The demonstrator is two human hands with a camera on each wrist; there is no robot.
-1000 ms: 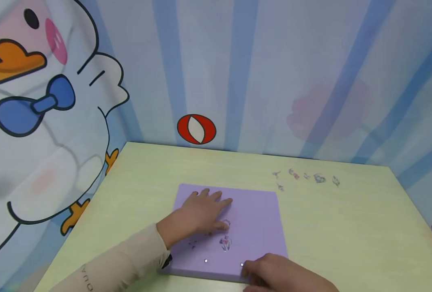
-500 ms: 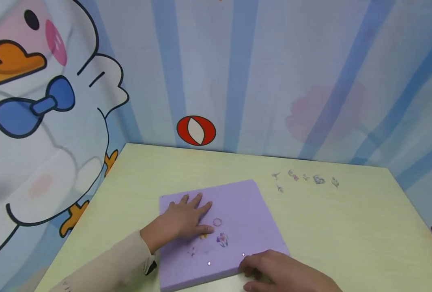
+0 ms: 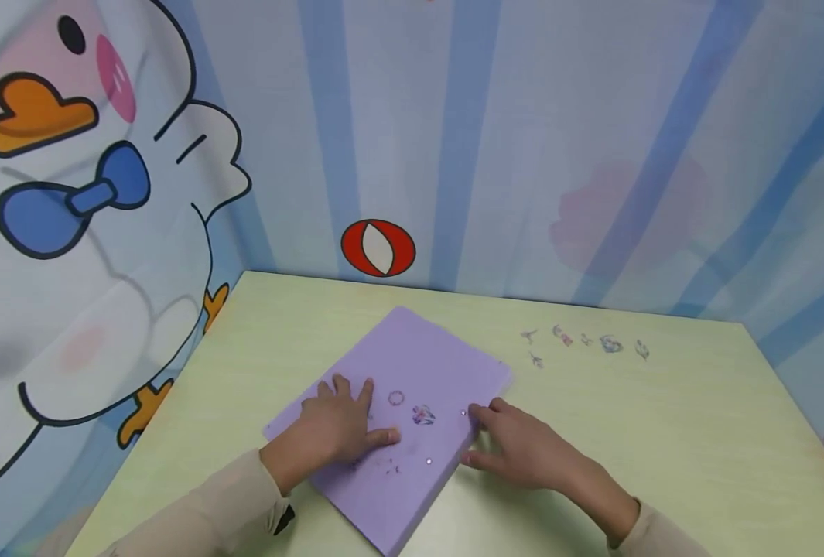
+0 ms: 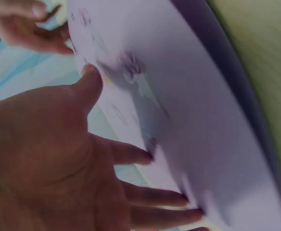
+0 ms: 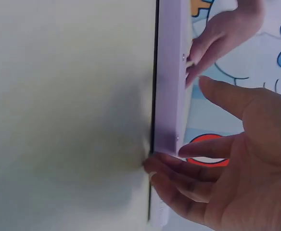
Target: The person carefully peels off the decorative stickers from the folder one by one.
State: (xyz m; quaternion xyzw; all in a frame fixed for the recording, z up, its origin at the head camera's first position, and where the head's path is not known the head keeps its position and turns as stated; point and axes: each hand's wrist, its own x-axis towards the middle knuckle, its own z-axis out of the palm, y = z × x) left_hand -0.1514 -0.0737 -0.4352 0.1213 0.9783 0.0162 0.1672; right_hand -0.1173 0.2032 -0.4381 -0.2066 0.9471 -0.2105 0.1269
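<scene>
A thick, flat purple case lies turned at an angle on the table, with two small metal rivets near its near-right edge. Small stickers decorate its top, among them a flower sticker and a wreath sticker. My left hand rests on the case with its fingers spread; more stickers beside it are partly covered. My right hand touches the near-right edge by a rivet, fingers bent a little, thumb apart. In the right wrist view, its fingers reach the end of the purple side.
Several small loose stickers lie on the pale yellow table at the back right. Behind the table stands a striped blue cloth wall, with a printed duck on the left.
The purple case has turned counterclockwise, its riveted edge swinging from the front toward the right. My left hand has moved left with it. My right hand has shifted farther from me along the edge.
</scene>
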